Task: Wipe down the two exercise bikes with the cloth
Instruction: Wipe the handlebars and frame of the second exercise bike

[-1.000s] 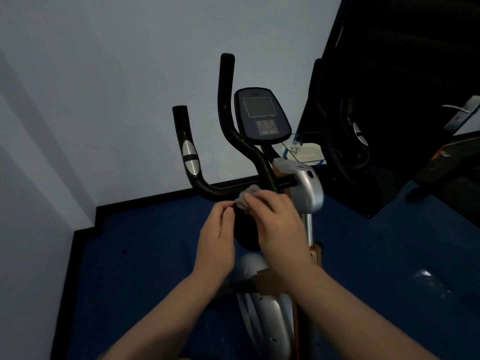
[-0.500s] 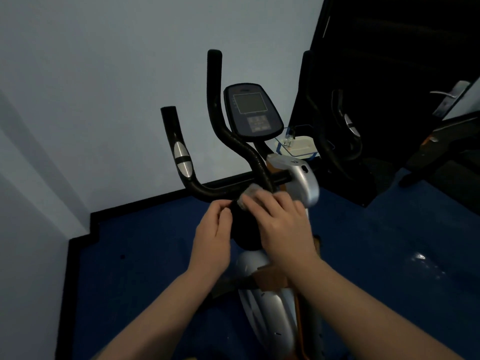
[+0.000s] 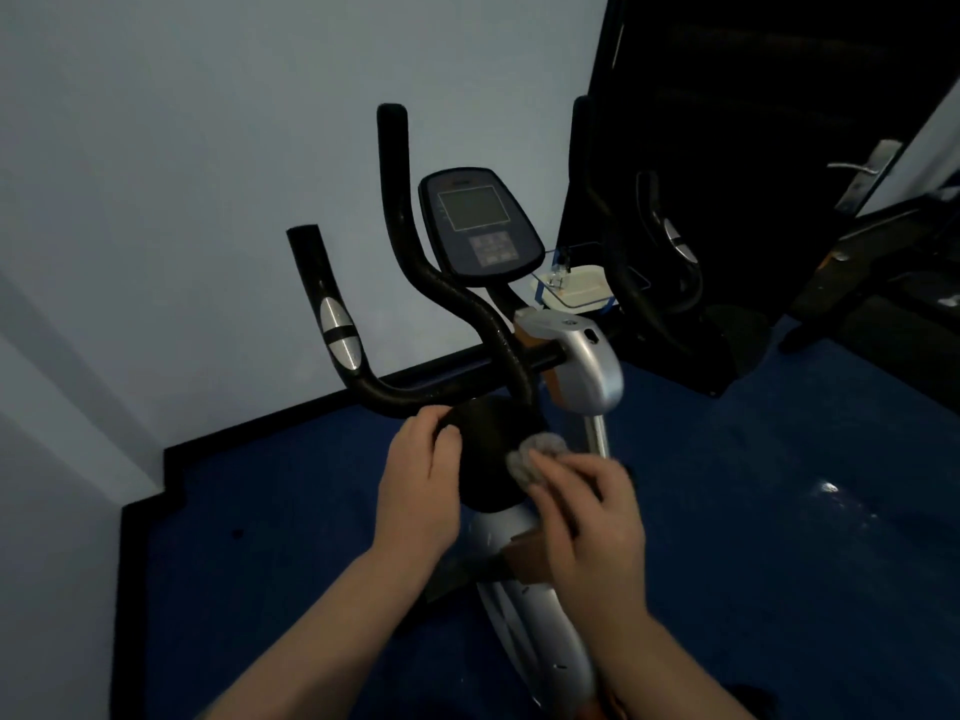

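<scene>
An exercise bike (image 3: pixel 582 356) with black handlebars (image 3: pixel 447 298) and a dark console (image 3: pixel 478 226) stands in front of me. My left hand (image 3: pixel 418 491) grips the left edge of its round black seat (image 3: pixel 491 449). Pressed against the seat's right side is a small grey cloth (image 3: pixel 535 457), held under the fingers of my right hand (image 3: pixel 597 527). A second bike (image 3: pixel 670 283), dark and hard to make out, stands to the right against a black panel.
A pale wall with a black skirting (image 3: pixel 291 415) runs behind the bike. Blue floor (image 3: pixel 779 537) spreads on both sides. A clear box (image 3: pixel 574 288) sits between the bikes. A door handle (image 3: pixel 862 174) and dark equipment (image 3: pixel 883 283) are at far right.
My right hand has slid the cloth from the top of the seat near the handlebar down to the seat's right side. The left hand stays on the seat's left edge.
</scene>
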